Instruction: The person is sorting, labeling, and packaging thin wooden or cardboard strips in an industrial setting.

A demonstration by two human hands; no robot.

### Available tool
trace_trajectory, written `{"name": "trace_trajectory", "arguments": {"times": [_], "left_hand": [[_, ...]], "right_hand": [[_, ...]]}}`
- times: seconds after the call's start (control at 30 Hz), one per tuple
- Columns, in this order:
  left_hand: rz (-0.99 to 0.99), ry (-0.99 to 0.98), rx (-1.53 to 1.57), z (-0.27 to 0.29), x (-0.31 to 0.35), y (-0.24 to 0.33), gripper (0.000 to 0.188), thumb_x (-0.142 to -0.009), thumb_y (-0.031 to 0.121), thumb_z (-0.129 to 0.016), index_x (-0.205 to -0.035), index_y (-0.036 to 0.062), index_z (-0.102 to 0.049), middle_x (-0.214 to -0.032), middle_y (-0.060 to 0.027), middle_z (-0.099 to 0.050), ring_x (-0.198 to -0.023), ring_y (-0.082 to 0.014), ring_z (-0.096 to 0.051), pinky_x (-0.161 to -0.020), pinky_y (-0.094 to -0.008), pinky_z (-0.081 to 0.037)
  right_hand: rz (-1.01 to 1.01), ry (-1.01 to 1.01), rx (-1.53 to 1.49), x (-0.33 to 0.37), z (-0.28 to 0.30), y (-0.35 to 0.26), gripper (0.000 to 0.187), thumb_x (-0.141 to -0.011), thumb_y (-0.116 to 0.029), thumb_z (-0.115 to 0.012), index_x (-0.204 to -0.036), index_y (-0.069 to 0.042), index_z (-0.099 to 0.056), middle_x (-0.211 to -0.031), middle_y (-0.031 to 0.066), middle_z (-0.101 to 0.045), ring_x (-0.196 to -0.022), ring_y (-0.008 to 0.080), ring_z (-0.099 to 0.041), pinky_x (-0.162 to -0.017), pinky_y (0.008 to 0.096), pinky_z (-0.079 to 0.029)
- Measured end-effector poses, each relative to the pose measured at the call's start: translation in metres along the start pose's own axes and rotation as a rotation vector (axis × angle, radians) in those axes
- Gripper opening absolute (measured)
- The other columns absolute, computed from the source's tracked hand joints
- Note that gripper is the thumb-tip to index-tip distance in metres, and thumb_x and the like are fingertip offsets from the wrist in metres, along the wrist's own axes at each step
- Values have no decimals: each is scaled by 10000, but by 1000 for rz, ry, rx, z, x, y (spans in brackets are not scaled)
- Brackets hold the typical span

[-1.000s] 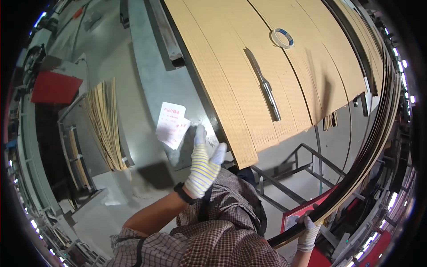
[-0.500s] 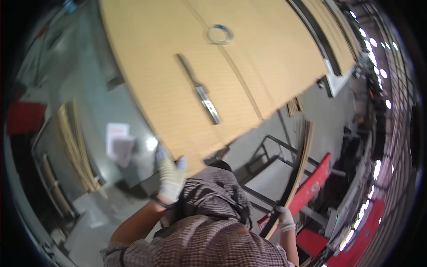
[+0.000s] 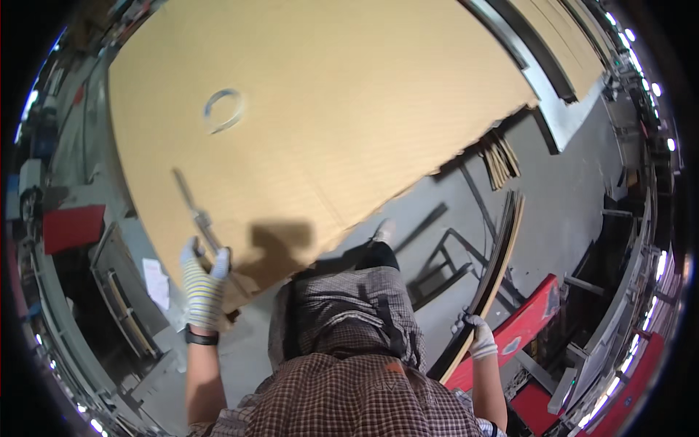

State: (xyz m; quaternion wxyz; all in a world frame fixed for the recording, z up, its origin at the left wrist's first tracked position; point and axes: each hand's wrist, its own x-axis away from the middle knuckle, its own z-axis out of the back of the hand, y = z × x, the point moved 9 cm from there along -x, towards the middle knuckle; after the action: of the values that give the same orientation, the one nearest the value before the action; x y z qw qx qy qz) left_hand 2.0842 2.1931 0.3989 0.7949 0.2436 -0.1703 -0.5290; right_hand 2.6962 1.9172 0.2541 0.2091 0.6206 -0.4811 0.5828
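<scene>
My left hand (image 3: 204,290), in a striped knit glove, is over the near left corner of a large cardboard sheet (image 3: 306,109). Its thumb and fingers are apart, on either side of the near end of a narrow tool (image 3: 202,218) with a thin dark end and a silvery body. Whether they touch the tool I cannot tell. Farther up the sheet lies a ring-shaped roll (image 3: 224,111), pale with some blue. At the right, my gloved right hand (image 3: 477,336) is closed round long dark strips (image 3: 491,280) with a tan edge, slanting up beside my leg.
Dark metal bars (image 3: 535,47) lie along the cardboard's far right side. On the floor stand a black metal frame (image 3: 444,266) and a bundle of short strips (image 3: 499,160). A red panel (image 3: 520,320) is right of my right hand; white paper (image 3: 156,282) lies left.
The view has swung, so the sheet, ring and tool appear farther left and lower. My left hand has gone from the sheet's near edge to the tool. My right hand still holds the strips.
</scene>
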Motion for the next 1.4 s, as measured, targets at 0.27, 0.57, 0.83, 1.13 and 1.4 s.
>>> {"name": "trace_trajectory", "arguments": {"times": [0.27,0.57,0.83,1.13,1.4], "left_hand": [[199,16,-102,-2,-20,-83,220,-898,160,-677,-983,17,-533,-802,-62,-575,-690,-158,-494,-651,-332,-464],[267,135,26,-23,-56,36,266,-965,244,-623,-1076,6,-579,-890,-9,-604,-774,-140,-512,-711,-283,-450],[127,132,424,-123,-129,204,139,-962,195,-624,-1006,77,-563,-725,70,-430,-607,-24,-354,-525,-200,-315],[107,-610,863,-301,-75,458,119,-875,85,-629,-924,82,-522,-714,4,-531,-610,-74,-526,-527,-233,-448],[-486,-1003,504,-376,6,629,454,-792,261,-708,-1157,7,-615,-946,-187,-663,-838,-318,-658,-756,-381,-535]], "right_hand": [[-46,3,245,-71,-18,-160,349,-753,63,-579,-1072,-44,-486,-765,111,-557,-625,256,-586,-604,439,-537],[618,217,1182,-207,-127,-421,457,-803,-135,-691,-1195,-3,-496,-897,209,-628,-751,318,-650,-699,441,-545],[1132,483,1787,-232,-209,-455,685,-810,-397,-734,-1304,16,-502,-1195,221,-627,-1109,336,-604,-945,395,-478],[600,-697,879,-32,-399,-331,366,-989,-212,-542,-1272,19,-555,-1097,84,-648,-830,226,-625,-777,347,-501],[311,-387,730,-64,-325,-419,299,-1006,-231,-530,-1190,4,-549,-766,15,-627,-559,37,-532,-489,186,-428]]}}
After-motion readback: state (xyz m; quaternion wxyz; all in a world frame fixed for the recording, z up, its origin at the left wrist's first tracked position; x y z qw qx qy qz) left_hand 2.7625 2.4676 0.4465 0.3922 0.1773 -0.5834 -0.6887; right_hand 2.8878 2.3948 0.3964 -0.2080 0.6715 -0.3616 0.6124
